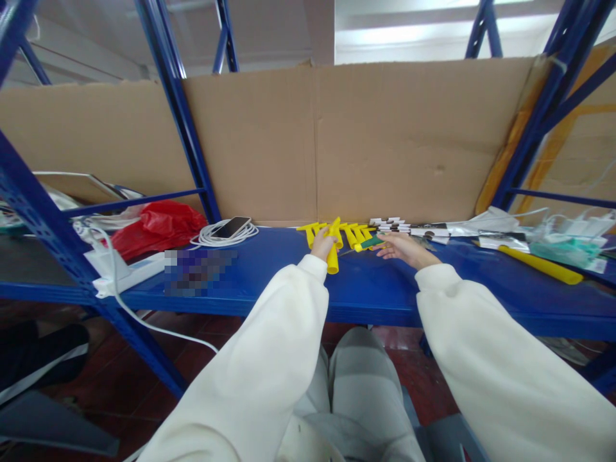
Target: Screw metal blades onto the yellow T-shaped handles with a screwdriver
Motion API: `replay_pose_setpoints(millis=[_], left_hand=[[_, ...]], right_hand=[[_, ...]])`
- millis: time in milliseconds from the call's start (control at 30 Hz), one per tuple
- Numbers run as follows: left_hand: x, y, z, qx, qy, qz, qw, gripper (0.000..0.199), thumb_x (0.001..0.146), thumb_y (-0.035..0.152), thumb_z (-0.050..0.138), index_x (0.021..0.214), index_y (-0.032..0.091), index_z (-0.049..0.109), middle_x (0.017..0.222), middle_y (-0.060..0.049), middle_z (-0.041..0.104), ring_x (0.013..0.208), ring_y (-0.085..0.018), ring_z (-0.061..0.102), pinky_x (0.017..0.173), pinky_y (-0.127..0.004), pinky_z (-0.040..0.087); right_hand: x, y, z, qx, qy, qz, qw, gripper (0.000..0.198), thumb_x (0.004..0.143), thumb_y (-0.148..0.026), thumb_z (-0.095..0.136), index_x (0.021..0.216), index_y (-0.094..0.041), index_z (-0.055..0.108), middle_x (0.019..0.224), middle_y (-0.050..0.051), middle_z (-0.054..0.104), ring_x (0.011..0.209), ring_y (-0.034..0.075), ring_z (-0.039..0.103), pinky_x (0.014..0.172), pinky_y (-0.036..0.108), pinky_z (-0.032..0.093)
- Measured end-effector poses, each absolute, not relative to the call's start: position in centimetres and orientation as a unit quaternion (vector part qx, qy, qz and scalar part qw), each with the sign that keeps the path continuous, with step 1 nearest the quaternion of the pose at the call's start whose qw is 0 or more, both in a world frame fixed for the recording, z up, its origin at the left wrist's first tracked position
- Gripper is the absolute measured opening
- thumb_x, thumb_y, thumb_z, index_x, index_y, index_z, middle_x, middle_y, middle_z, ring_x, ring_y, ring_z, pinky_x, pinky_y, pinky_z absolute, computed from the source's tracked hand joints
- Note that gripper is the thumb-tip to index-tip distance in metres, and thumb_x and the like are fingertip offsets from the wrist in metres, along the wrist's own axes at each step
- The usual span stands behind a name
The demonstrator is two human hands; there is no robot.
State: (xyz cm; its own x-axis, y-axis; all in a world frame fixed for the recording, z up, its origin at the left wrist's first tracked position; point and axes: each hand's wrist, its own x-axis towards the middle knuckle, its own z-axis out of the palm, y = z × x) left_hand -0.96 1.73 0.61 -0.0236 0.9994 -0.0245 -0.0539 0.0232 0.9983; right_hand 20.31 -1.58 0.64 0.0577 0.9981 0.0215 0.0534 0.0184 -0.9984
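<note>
My left hand (323,244) is wrapped round a yellow plastic tube (332,260), whose round end points toward me. In my right hand (398,248) is a screwdriver (369,243) with a green and yellow handle. Its thin shaft points left, toward the tube; whether the tip touches anything is too small to tell. Behind both hands, several similar yellow pieces (353,232) lie in a row near the cardboard. To their right is a stack of black-and-white pieces (391,224).
A longer yellow tube (543,264) lies on the blue shelf (289,292) at right, beside clear plastic wrapping (486,224). At left are a phone (233,227) on a coiled white cable (212,236), a red bag (156,228) and a white power strip (139,273). Cardboard (385,141) walls the back.
</note>
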Motion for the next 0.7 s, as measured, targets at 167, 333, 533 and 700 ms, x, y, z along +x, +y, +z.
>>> replay_pose_setpoints(millis=[167, 333, 533, 700], left_hand=[[-0.6, 1.9, 0.2, 0.486, 0.523, 0.487, 0.503, 0.088, 0.073, 0.004, 0.061, 0.155, 0.024, 0.036, 0.127, -0.012, 0.065, 0.071, -0.014, 0.065, 0.053, -0.022, 0.053], [-0.5, 2.1, -0.4, 0.496, 0.528, 0.481, 0.494, 0.091, 0.071, 0.004, 0.062, 0.155, 0.025, 0.034, 0.134, -0.014, 0.063, 0.069, -0.017, 0.068, 0.052, -0.025, 0.053], [-0.8, 2.4, -0.6, 0.503, 0.532, 0.466, 0.496, 0.084, 0.072, 0.005, 0.065, 0.149, 0.025, 0.04, 0.123, -0.012, 0.067, 0.07, -0.02, 0.07, 0.052, -0.027, 0.053], [-0.6, 2.4, -0.6, 0.506, 0.525, 0.456, 0.511, 0.078, 0.076, 0.003, 0.062, 0.146, 0.027, 0.039, 0.116, -0.01, 0.068, 0.066, -0.018, 0.068, 0.053, -0.028, 0.055]], right_hand=[[20.1, -1.6, 0.1, -0.523, -0.565, 0.419, 0.482, 0.021, 0.075, -0.015, 0.084, 0.081, -0.018, 0.065, 0.067, 0.002, 0.073, 0.052, 0.012, 0.067, 0.045, 0.017, 0.05], [20.4, -0.7, -0.6, -0.545, -0.604, 0.345, 0.469, 0.023, 0.069, -0.009, 0.083, 0.079, -0.019, 0.065, 0.059, -0.003, 0.067, 0.049, 0.012, 0.064, 0.044, 0.019, 0.045], [21.5, 0.7, -1.5, -0.573, -0.692, 0.16, 0.408, 0.022, 0.062, -0.008, 0.084, 0.073, -0.021, 0.069, 0.077, 0.002, 0.074, 0.082, 0.023, 0.071, 0.085, 0.037, 0.056], [22.1, 1.1, -1.7, -0.579, -0.72, 0.113, 0.364, 0.018, 0.065, -0.015, 0.083, 0.078, -0.023, 0.073, 0.092, 0.005, 0.077, 0.096, 0.027, 0.071, 0.095, 0.041, 0.054]])
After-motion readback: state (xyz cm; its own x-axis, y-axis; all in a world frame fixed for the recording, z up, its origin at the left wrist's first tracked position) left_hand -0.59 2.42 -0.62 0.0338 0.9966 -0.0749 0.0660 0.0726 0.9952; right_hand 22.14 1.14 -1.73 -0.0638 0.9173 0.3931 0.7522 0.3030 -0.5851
